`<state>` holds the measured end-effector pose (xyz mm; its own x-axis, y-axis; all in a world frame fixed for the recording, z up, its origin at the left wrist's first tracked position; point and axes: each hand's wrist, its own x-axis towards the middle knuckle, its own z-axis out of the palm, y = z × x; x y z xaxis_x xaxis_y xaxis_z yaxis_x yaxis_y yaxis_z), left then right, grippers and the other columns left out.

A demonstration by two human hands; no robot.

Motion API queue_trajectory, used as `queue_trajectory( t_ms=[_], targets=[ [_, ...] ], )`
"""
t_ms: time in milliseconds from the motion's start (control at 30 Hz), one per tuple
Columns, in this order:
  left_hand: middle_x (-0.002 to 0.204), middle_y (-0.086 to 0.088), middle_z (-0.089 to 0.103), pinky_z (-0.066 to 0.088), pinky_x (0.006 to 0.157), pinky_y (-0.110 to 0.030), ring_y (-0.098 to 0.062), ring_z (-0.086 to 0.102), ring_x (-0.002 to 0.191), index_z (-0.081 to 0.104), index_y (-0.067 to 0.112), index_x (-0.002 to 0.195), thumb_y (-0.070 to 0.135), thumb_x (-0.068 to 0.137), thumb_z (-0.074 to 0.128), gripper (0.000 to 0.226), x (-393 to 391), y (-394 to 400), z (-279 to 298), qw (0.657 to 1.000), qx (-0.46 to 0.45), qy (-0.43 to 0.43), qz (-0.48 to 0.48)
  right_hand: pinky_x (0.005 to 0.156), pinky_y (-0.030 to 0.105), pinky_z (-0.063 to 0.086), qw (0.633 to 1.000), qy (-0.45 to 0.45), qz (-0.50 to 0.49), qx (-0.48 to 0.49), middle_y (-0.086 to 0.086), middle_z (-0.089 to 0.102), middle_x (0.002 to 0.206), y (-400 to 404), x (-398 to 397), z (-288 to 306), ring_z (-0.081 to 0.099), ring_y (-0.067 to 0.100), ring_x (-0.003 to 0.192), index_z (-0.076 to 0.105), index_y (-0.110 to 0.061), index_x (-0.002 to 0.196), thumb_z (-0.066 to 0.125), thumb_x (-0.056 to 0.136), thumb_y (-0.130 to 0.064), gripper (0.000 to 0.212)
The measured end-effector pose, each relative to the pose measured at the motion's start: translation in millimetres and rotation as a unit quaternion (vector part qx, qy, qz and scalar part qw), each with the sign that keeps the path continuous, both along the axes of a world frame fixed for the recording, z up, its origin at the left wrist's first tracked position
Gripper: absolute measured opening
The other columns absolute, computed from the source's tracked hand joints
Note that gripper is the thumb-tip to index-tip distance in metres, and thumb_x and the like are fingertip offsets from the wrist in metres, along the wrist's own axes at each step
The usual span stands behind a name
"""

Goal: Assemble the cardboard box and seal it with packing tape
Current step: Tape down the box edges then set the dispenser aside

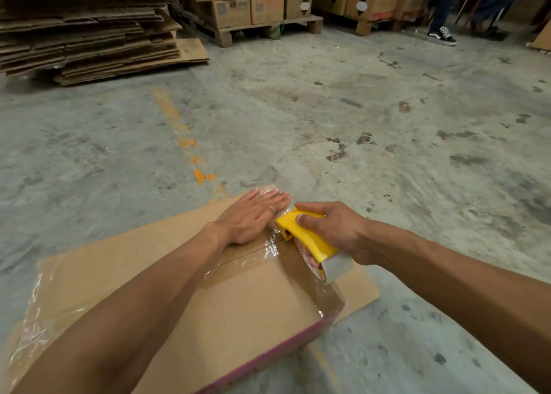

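Sealing looks nearly done: left hand [253,216] flat, pressing tape at the box [238,313] far edge; right hand [334,229] beside it grasps the tape dispenser [310,243], strip uncut.

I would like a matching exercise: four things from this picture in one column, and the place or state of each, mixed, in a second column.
Things:
1. left hand
2. tape dispenser
3. flattened cardboard stack
4. black sneaker

Places or states:
A. far left, on the floor
B. flat on the box top, pressing tape
C. far right, beside the pallets
D. gripped by the right hand

Pairs: 1-B, 2-D, 3-A, 4-C
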<state>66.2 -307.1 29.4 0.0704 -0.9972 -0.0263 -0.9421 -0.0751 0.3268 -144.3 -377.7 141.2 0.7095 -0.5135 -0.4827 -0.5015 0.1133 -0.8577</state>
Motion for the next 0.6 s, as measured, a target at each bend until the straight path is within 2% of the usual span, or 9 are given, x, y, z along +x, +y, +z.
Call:
queue_trajectory(
  t_ms=[100, 300, 400, 500, 567, 600],
  targets=[
    [0.16, 0.021, 0.014, 0.001, 0.121, -0.028, 0.005, 0.004, 0.147, 0.019, 0.034, 0.154, 0.03, 0.097, 0.005, 0.059, 3, 0, -2, 1.0, -0.008, -0.001, -0.001, 0.05, 0.034, 0.053, 0.999, 0.025, 0.004, 0.03, 0.018, 0.062, 0.064, 4, -11, -1, 0.058, 0.027, 0.041, 0.044, -0.024, 0.145, 0.056, 0.099, -0.017, 0.048],
    [0.16, 0.022, 0.015, 0.001, 0.121, -0.028, 0.008, 0.003, 0.145, 0.021, 0.037, 0.153, 0.029, 0.1, 0.007, 0.056, 5, -2, -4, 1.0, -0.002, -0.002, -0.001, 0.041, 0.025, 0.05, 0.999, 0.026, 0.002, 0.046, 0.017, 0.06, 0.055, 17, -53, 4, 0.056, 0.025, 0.036, 0.048, -0.022, 0.142, 0.055, 0.099, -0.016, 0.043],
    [0.161, 0.02, 0.014, 0.002, 0.122, -0.033, 0.007, 0.002, 0.146, 0.02, 0.035, 0.154, 0.03, 0.1, 0.008, 0.055, 3, -2, -2, 1.0, 0.007, -0.007, -0.007, 0.047, 0.03, 0.053, 0.998, 0.034, -0.025, 0.048, 0.019, 0.062, 0.063, 23, -59, -2, 0.055, 0.024, 0.037, 0.052, -0.025, 0.138, 0.059, 0.098, -0.018, 0.042],
    [0.163, 0.015, 0.009, -0.003, 0.122, -0.035, 0.001, -0.002, 0.148, 0.015, 0.031, 0.155, 0.039, 0.098, 0.005, 0.059, -10, 3, 6, 1.0, 0.017, -0.022, 0.003, 0.049, 0.03, 0.053, 0.998, 0.047, -0.034, 0.002, 0.013, 0.063, 0.069, 22, -59, -12, 0.056, 0.022, 0.036, 0.056, -0.025, 0.135, 0.061, 0.096, -0.02, 0.04],
    [0.163, 0.012, 0.005, -0.007, 0.121, -0.034, -0.004, -0.004, 0.149, 0.014, 0.029, 0.156, 0.043, 0.096, 0.002, 0.063, -30, 13, 10, 0.999, 0.014, -0.038, -0.022, 0.05, 0.031, 0.055, 0.998, 0.045, -0.033, -0.012, 0.011, 0.066, 0.073, 19, -57, -17, 0.058, 0.018, 0.035, 0.059, -0.028, 0.13, 0.062, 0.095, -0.022, 0.035],
    [0.163, 0.011, 0.004, -0.009, 0.121, -0.034, -0.005, -0.005, 0.15, 0.014, 0.028, 0.156, 0.044, 0.095, 0.001, 0.065, -41, 19, 9, 0.997, 0.005, -0.047, -0.053, 0.057, 0.034, 0.058, 0.998, 0.049, -0.029, -0.028, 0.01, 0.067, 0.08, 18, -56, -19, 0.059, 0.011, 0.035, 0.06, -0.03, 0.128, 0.062, 0.095, -0.025, 0.034]
  ],
)
